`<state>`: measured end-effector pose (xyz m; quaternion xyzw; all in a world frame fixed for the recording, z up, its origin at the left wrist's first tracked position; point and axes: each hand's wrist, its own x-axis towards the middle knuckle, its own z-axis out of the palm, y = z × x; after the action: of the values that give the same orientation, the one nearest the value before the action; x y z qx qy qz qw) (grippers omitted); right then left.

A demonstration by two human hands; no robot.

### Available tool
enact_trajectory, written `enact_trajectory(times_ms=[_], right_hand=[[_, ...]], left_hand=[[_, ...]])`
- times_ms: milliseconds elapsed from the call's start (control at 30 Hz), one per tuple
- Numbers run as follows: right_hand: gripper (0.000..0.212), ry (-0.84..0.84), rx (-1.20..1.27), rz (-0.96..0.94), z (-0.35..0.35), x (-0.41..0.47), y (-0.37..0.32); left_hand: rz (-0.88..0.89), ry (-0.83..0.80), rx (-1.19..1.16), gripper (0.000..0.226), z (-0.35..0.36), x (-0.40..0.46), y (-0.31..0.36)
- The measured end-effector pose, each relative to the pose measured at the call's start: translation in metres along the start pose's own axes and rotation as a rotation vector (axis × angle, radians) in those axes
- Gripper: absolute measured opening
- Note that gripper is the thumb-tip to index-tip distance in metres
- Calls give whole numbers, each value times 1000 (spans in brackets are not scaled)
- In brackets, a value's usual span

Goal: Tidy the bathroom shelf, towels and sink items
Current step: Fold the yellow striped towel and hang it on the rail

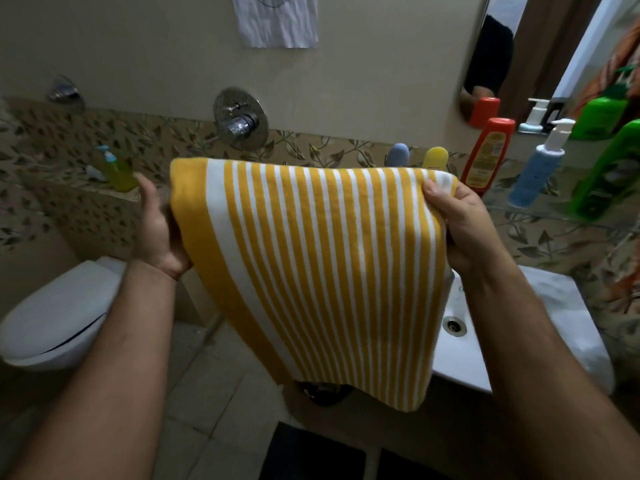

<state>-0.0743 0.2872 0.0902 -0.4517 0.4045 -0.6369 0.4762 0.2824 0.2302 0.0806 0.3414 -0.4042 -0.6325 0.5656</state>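
A folded yellow-and-white striped towel (311, 265) hangs in front of me, held up by its top edge. My left hand (156, 230) grips its left side, thumb up and fingers hidden behind the cloth. My right hand (457, 223) pinches the top right corner between thumb and fingers. The white sink (460, 355) lies below and to the right, partly hidden by the towel. On the glass shelf (554, 216) at the right stand a red bottle (485, 154), a blue pump bottle (536, 171) and a green bottle (609, 174).
A white toilet (59, 317) with its lid down sits at the lower left. A chrome wall mixer (240, 119) is above the towel. A ledge at the left holds a yellow-green soap bottle (117, 168). Blue and yellow bottle caps (398, 154) peek over the towel. A mirror (540, 57) hangs at the upper right.
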Motion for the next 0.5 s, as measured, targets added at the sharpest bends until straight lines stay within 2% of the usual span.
enact_trajectory(times_ms=[100, 200, 300, 400, 433, 500], right_hand=[[11, 133, -53, 95, 18, 15, 13], [9, 179, -113, 233, 11, 19, 37], [7, 249, -148, 324, -3, 17, 41], [13, 291, -104, 337, -15, 18, 29], [17, 297, -86, 337, -17, 19, 27], [20, 303, -80, 354, -19, 20, 24]], left_hand=[[-241, 21, -107, 85, -27, -3, -68], [-401, -99, -35, 79, -39, -15, -115], [-307, -69, 28, 64, -43, -14, -115], [-226, -29, -52, 22, -45, -12, -111], [-226, -65, -57, 23, -42, -16, -113], [-275, -154, -5, 55, -37, -25, -125]])
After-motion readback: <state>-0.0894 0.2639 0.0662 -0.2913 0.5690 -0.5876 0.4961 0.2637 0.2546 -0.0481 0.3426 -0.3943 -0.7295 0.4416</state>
